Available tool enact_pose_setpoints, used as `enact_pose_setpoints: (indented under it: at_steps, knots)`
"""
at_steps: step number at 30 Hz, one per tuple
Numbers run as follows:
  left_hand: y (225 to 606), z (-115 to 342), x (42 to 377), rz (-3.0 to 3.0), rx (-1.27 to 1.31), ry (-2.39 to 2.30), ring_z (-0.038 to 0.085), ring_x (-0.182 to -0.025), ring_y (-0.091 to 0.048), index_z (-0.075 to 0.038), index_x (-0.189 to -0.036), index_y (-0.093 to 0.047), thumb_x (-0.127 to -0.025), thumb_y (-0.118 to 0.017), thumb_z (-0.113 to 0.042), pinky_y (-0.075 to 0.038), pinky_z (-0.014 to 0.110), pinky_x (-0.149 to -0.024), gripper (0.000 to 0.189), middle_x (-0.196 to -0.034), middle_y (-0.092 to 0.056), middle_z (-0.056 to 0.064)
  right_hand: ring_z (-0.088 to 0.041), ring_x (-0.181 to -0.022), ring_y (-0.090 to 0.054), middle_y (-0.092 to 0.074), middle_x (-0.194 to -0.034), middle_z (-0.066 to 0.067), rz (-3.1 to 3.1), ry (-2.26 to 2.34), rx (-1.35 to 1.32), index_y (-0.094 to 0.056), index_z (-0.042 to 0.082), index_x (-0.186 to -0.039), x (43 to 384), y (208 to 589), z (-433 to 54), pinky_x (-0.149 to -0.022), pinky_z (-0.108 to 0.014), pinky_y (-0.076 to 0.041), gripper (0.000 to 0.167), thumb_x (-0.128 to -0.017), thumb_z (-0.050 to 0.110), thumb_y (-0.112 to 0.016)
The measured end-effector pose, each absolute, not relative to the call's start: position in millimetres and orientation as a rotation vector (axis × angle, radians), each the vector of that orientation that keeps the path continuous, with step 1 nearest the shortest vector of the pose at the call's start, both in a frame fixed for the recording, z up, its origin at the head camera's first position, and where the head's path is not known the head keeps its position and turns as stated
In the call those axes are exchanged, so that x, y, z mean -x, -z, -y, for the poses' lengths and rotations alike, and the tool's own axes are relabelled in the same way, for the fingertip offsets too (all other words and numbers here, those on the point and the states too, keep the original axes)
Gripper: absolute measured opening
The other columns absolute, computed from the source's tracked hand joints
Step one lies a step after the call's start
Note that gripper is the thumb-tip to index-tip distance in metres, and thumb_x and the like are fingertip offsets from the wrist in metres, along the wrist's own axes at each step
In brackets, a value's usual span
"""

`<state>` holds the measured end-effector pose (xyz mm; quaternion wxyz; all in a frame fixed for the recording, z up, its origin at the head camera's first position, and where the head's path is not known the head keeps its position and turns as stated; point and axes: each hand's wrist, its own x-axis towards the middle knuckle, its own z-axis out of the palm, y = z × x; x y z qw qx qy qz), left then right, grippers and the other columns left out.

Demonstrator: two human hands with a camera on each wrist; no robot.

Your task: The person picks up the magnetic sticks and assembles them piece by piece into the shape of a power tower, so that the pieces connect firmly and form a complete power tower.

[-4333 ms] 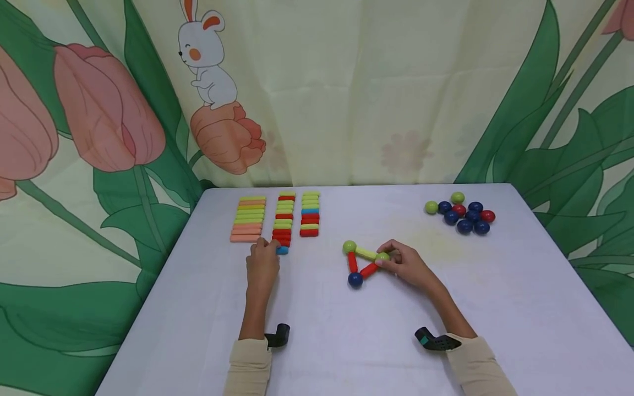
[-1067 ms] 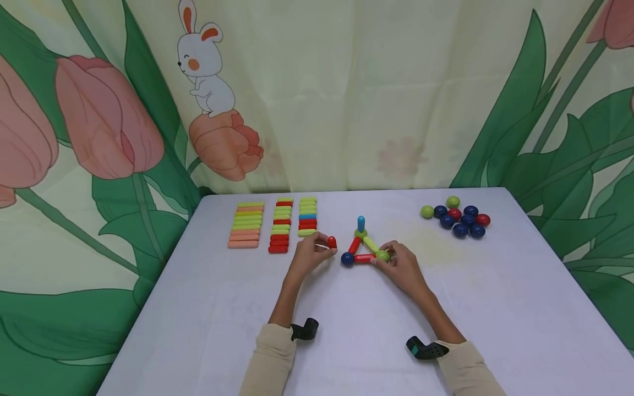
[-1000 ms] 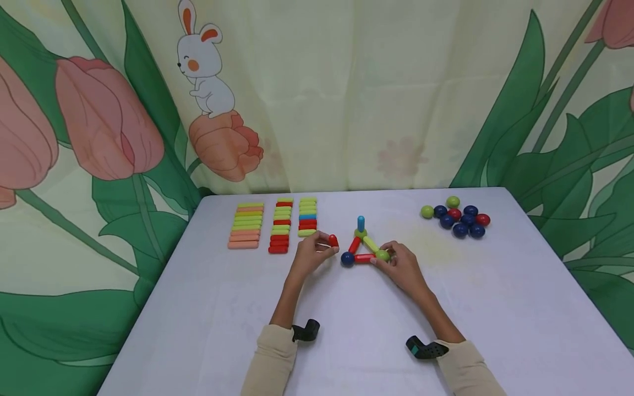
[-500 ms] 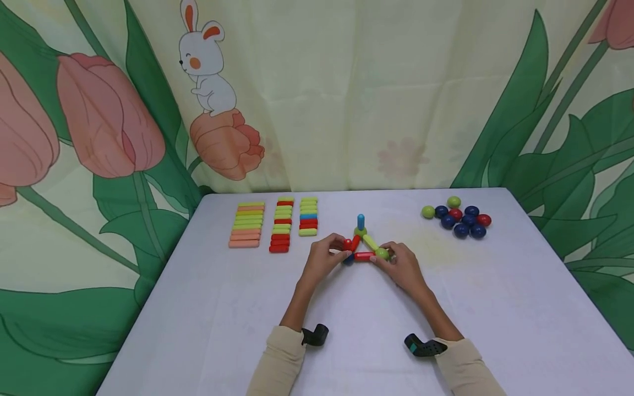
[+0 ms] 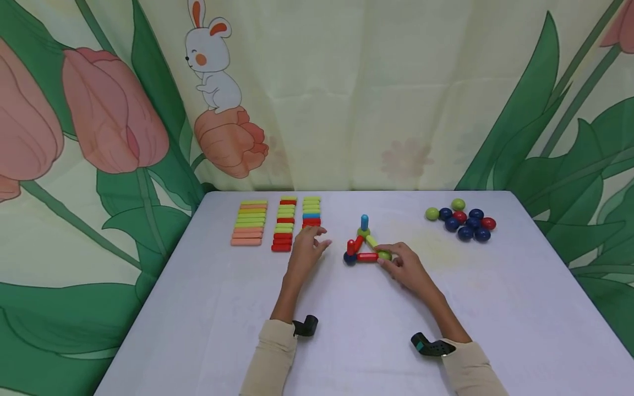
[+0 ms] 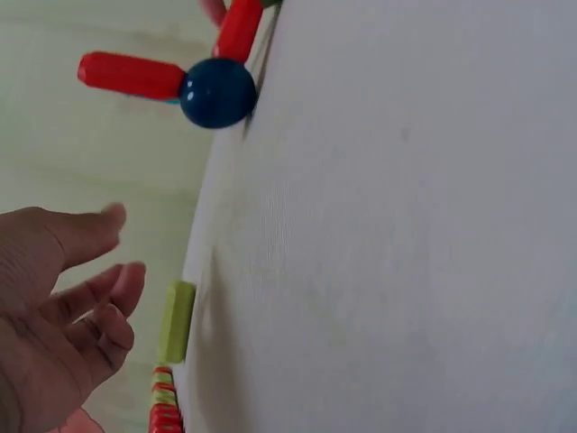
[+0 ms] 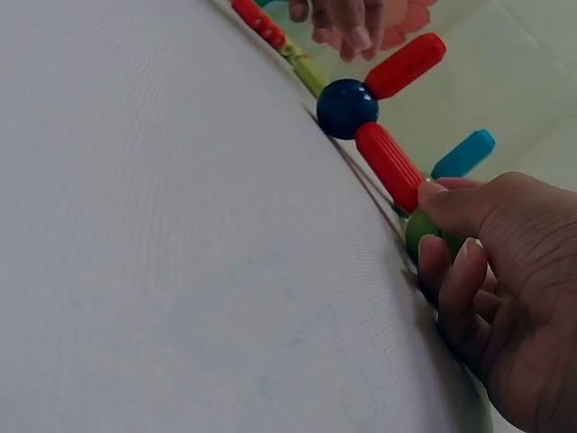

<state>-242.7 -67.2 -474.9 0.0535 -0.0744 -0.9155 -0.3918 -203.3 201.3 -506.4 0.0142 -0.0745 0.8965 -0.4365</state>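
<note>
A triangle of sticks and balls lies mid-table. Its dark blue ball (image 5: 350, 258) forms the near-left corner and carries an upright red stick (image 5: 351, 247). A light blue stick (image 5: 364, 222) stands on the far green ball (image 5: 364, 232). Two red sticks and a yellow-green one make the sides. My right hand (image 5: 408, 269) pinches the green ball (image 5: 384, 256) at the right corner between thumb and fingers. Left of the triangle, my left hand (image 5: 304, 256) hovers with nothing held, thumb and fingers apart; the left wrist view shows the gap between it and the red stick (image 6: 131, 76).
Three columns of sticks lie at the back left: a longer orange and yellow-green column (image 5: 249, 223), a red and green one (image 5: 284, 225), and one with a blue stick (image 5: 311, 215), partly behind my left hand. Blue, red and green balls (image 5: 473, 223) cluster back right.
The left hand brought a red stick to the dark blue ball, let go of it standing there, and drew back left. Earlier, the light blue stick was added. The right hand stays at its corner.
</note>
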Motion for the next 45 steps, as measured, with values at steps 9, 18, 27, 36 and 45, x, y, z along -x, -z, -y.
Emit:
enact_pose_setpoints:
  at_steps: [9,18,27,36,45]
  knots:
    - [482.5,84.0,254.9,2.981,0.176,0.599,0.025,-0.12,-0.055,-0.009,-0.133,-0.058,-0.084,-0.078,-0.022,-0.056,0.033,-0.09,0.055,-0.135,-0.05,0.012,-0.018,-0.064,-0.045,-0.047,-0.094,-0.009,-2.855,1.298,0.242,-0.069,0.02,-0.12,201.8,505.2,-197.2,-0.049,-0.024,-0.038,0.031,-0.09,0.029,-0.071]
    - [470.0,79.8,264.3,2.997,0.327,0.343,0.022,-0.094,-0.064,-0.006,-0.111,-0.064,-0.083,-0.079,-0.02,-0.058,0.029,-0.079,0.034,-0.11,-0.064,0.01,-0.017,-0.075,-0.047,-0.05,-0.081,-0.005,-3.031,1.215,0.211,-0.072,0.016,-0.112,204.9,503.3,-179.9,-0.06,-0.024,-0.039,0.034,-0.081,0.028,-0.08]
    - [464.5,73.9,262.3,3.224,0.304,0.57,0.019,-0.095,-0.06,-0.008,-0.114,-0.064,-0.081,-0.08,-0.019,-0.056,0.031,-0.083,0.038,-0.105,-0.065,0.006,-0.016,-0.071,-0.047,-0.051,-0.086,-0.005,-2.969,1.153,0.285,-0.066,0.015,-0.123,202.3,499.9,-174.5,-0.057,-0.022,-0.04,0.046,-0.081,0.029,-0.08]
    - [464.2,60.5,256.4,3.163,0.78,1.2,0.015,-0.084,-0.057,-0.006,-0.111,-0.068,-0.089,-0.072,-0.019,-0.052,0.023,-0.071,0.026,-0.094,-0.065,0.004,-0.014,-0.068,-0.052,-0.067,-0.106,-0.005,-2.83,1.263,0.41,-0.058,0.015,-0.133,196.5,498.4,-181.3,-0.057,-0.021,-0.046,0.047,-0.088,0.019,-0.072]
    - [467.2,31.6,244.1,2.718,0.943,1.468,0.014,-0.087,-0.063,-0.007,-0.115,-0.065,-0.089,-0.072,-0.026,-0.053,0.017,-0.075,0.033,-0.102,-0.068,0.005,-0.012,-0.065,-0.054,-0.068,-0.107,-0.007,-2.812,1.322,0.438,-0.058,0.015,-0.131,197.0,503.3,-184.4,-0.055,-0.023,-0.047,0.044,-0.089,0.019,-0.072]
